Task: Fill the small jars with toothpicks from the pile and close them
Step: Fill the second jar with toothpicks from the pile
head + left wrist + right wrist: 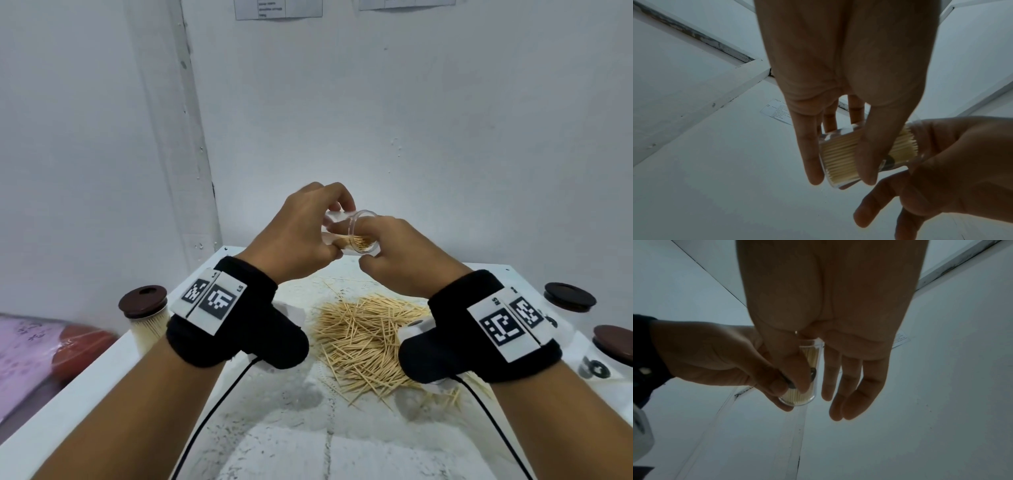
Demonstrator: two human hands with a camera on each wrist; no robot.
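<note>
The left hand (301, 236) holds a clear jar (356, 236) above the table (113, 370), fingers and thumb curled round its body. The jar lies tilted, its open mouth turned toward the right hand (404, 257). The right hand's thumb and forefinger pinch the jar's rim, and from the right wrist the other fingers (849, 394) hang straight beside the jar (803, 378). Both wrists are raised and wear black bands with printed tags.

Straight under the grip lies the pile (370, 339) of loose toothpicks, spread on the table between the two forearms. Left of the grip and lower, by the left wrist, stands a full jar (147, 322) closed by a brown lid. Right of the grip, past the right wrist, two more brown lids (570, 296) lie near the table's edge. Nothing stands between the hands and the pile.

From the left wrist the held jar (840, 155) shows pale toothpicks (838, 157) packed side by side along its length, filling only its lower part
</note>
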